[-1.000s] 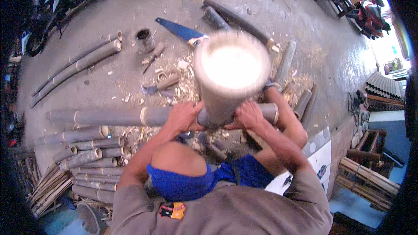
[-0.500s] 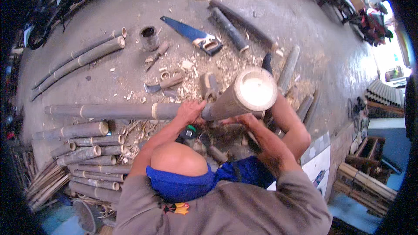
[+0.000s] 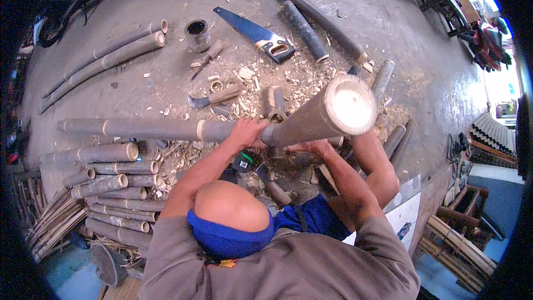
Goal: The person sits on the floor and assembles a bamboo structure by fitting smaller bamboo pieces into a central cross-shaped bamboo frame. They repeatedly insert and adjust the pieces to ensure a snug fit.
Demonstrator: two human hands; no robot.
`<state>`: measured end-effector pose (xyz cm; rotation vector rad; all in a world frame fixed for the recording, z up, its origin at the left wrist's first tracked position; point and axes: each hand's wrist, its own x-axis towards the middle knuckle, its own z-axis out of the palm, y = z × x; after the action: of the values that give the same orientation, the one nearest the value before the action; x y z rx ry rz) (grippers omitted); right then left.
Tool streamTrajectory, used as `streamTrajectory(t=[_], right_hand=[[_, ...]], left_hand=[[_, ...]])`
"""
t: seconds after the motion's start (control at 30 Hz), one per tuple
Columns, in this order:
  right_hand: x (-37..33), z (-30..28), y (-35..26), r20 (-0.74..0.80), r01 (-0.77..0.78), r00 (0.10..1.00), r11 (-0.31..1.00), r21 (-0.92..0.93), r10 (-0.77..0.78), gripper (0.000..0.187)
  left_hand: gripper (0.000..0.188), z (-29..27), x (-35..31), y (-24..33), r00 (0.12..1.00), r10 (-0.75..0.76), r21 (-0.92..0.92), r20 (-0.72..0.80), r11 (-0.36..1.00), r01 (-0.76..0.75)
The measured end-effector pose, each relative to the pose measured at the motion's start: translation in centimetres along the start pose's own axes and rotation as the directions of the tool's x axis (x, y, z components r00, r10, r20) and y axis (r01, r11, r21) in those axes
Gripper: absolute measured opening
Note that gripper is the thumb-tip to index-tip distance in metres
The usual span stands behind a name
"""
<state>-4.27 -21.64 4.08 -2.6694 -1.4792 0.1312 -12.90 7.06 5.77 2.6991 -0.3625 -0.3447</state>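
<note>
A long bamboo pole stretches leftward from in front of me. My left hand is wrapped round its right end, beside a joint. There a thick bamboo tube meets the pole and rises toward me, tilted right, its pale cut end uppermost. My right hand is at the tube's lower side, closed against the bamboo, with some of its fingers hidden. Just beyond the hands a short bamboo piece lies among shavings. A hooked knife with a wooden handle is left of it.
A blue handsaw, a bamboo cup and a chisel-like tool lie farther out. Bamboo lengths rest at the far right of the saw. Cut bamboo pieces are stacked at left. A wooden rack stands at right.
The upright bamboo tube leans farther to the right, its pale end shifting right. Both hands keep about the same hold. The whole view has shifted slightly.
</note>
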Motion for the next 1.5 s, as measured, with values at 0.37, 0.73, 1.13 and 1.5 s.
streamTrajectory(t=[0.37, 0.73, 1.13, 1.5], right_hand=[[5.8, -1.1, 0.6, 0.146, -0.119, 0.985, 0.976, 0.182, 0.093, 0.120], [10.6, -24.1, -6.9, -0.488, 0.252, 0.614, 0.433, 0.866, 0.620, 0.080], [6.1, -17.8, -5.5, -0.592, 0.454, 0.658, 0.382, 0.805, 0.466, 0.059], [7.5, -16.6, -2.2, -0.631, 0.371, 0.584, 0.523, 0.767, 0.511, 0.051]], left_hand=[[0.082, -1.0, 2.7, -3.3, 0.992, -0.123, -0.011, 0.039, 0.992, 0.124], [0.091, -4.1, -4.0, -7.6, 0.918, -0.397, 0.119, 0.001, 0.911, 0.394], [0.093, 0.5, -9.1, -8.7, 0.902, -0.375, 0.089, -0.216, 0.912, 0.400], [0.084, -2.6, -10.4, -6.0, 0.792, -0.470, -0.335, -0.389, 0.873, 0.353]])
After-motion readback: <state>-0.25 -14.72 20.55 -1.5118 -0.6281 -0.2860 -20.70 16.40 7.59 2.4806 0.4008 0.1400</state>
